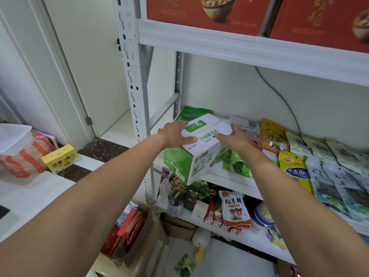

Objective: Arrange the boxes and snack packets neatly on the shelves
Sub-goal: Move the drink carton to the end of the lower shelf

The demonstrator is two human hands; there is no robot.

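Fingers [179, 123] of the left hand [175, 134] and right hand [237, 138] are clamped on opposite sides of the green-and-white coconut water box [199, 156], held at the middle shelf's [229, 177] front left edge, just beside a green snack packet [235, 162].

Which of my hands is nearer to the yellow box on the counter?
Left. The left hand grips the left side of the green-and-white carton, closer to the yellow box; the right hand holds its opposite side.

Both forearms bare, extended fwd & converging; L hand [175, 134] & R hand [237, 137] grip opp. sides of box [199, 162], thumbs laid across its top
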